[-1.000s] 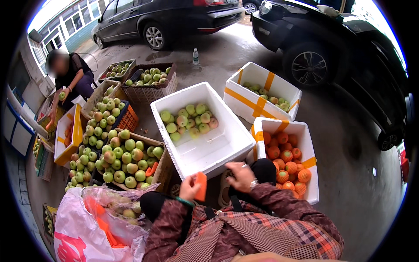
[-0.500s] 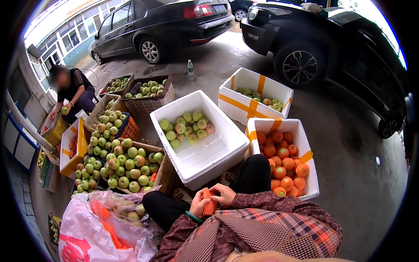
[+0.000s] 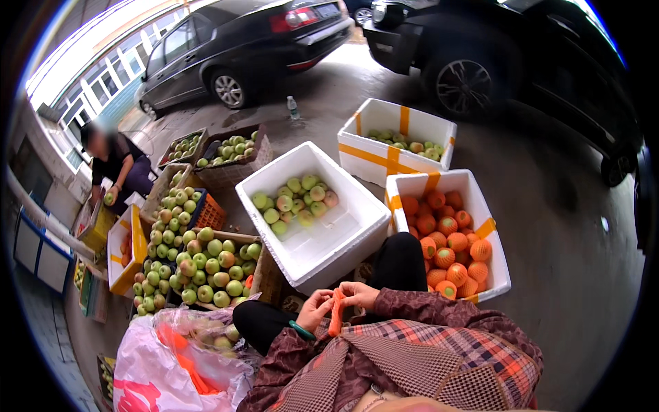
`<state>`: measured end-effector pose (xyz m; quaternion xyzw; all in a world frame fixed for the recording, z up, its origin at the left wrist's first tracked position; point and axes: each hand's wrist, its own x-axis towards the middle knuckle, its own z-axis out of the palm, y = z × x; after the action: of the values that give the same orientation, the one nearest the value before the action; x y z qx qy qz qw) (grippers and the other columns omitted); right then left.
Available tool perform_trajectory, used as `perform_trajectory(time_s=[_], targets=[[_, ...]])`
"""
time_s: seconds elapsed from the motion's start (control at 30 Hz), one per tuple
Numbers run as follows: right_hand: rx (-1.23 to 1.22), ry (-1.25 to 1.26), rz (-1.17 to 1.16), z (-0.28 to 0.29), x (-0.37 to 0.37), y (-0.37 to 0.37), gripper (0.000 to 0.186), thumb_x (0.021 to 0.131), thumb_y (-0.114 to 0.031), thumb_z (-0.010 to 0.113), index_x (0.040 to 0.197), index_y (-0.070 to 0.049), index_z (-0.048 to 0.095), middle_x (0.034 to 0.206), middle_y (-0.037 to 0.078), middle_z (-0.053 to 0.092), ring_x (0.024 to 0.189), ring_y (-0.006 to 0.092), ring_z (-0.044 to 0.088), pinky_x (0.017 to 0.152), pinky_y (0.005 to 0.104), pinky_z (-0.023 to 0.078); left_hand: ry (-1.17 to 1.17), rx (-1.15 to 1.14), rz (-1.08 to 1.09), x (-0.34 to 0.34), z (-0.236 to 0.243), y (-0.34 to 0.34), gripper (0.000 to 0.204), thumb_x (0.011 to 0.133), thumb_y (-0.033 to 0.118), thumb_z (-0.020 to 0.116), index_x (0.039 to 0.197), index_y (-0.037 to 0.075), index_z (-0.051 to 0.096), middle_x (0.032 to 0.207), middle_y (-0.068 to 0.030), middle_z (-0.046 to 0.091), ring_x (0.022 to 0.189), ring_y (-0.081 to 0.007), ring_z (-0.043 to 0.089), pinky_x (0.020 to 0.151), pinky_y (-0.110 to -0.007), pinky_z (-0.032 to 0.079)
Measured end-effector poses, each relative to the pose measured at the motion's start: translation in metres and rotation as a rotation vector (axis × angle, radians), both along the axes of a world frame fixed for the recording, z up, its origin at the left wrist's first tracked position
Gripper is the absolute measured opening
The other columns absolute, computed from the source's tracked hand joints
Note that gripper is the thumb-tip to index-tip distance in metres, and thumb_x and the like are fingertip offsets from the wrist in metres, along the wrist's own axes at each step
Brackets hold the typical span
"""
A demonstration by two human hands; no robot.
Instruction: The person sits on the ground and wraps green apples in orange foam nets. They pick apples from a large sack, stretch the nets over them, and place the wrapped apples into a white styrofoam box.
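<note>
Above my lap, my left hand (image 3: 314, 310) and my right hand (image 3: 360, 296) both pinch an orange foam net sleeve (image 3: 336, 317). The sleeve hangs narrow and limp between my fingers, and no fruit shows inside it. Just ahead of my knees stands a white foam box (image 3: 357, 230) with green and blushed apples (image 3: 294, 203) gathered at its far left. To the right, another white foam box (image 3: 495, 271) holds many apples in orange net sleeves (image 3: 456, 242). A white plastic bag (image 3: 147, 350) with more orange sleeves (image 3: 185, 360) in it lies beside my left arm.
Crates of loose apples (image 3: 213, 268) crowd the left side. A third foam box (image 3: 371, 147) with apples stands farther back. At far left another person (image 3: 120, 165) holds an apple. Two dark cars (image 3: 233, 51) and a bottle (image 3: 292, 108) are beyond.
The sleeve has gone from a wider shape to a thin, collapsed strip, and my hands have risen slightly and shifted right. The whole view has tilted a little.
</note>
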<state>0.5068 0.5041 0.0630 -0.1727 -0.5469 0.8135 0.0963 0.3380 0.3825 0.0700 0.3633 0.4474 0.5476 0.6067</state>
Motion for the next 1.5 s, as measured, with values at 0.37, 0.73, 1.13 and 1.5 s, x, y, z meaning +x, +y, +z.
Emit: perform_trajectory(time_s=[0.37,0.73,1.13,1.5], targets=[[-0.079,0.202,-0.322,0.023,0.052,0.002,0.020,0.085,-0.010,0.066,0.103,-0.002,0.063,0.096,0.001,0.064,0.093,0.0102,0.058,0.089,0.0269,0.045,-0.026,0.165,-0.044,0.043,0.032,0.073,0.012,0.092,0.004,0.055,0.104,0.002,0.052,0.089,-0.0035,0.058,0.080,-0.0092,0.056,0.075,-0.022,0.046],[0.304,-0.012,-0.461,0.035,0.061,0.005,0.013,0.086,-0.004,0.060,0.098,0.002,0.056,0.092,0.006,0.063,0.088,0.0132,0.060,0.083,0.0282,0.048,-0.300,0.023,-0.305,0.035,0.024,0.089,0.011,0.097,0.014,0.049,0.095,0.004,0.053,0.096,-0.0066,0.060,0.090,-0.0145,0.057,0.083,-0.029,0.046],[-0.342,0.309,-0.195,0.059,0.025,0.001,0.024,0.082,-0.007,0.063,0.106,-0.002,0.057,0.102,0.004,0.061,0.095,0.0132,0.059,0.086,0.0303,0.047,-0.281,0.115,-0.123,0.016,0.022,0.070,0.023,0.100,0.028,0.048,0.095,0.006,0.052,0.083,-0.0019,0.060,0.069,-0.0083,0.056,0.062,-0.023,0.048],[-0.624,0.149,-0.067,0.080,-0.029,-0.035,0.044,0.090,-0.018,0.058,0.127,0.002,0.046,0.122,0.013,0.056,0.112,0.0207,0.056,0.097,0.0361,0.044,-0.397,0.058,-0.009,-0.015,0.009,0.039,0.021,0.097,0.024,0.052,0.093,0.004,0.053,0.086,-0.0023,0.060,0.078,-0.0103,0.058,0.071,-0.024,0.049]])
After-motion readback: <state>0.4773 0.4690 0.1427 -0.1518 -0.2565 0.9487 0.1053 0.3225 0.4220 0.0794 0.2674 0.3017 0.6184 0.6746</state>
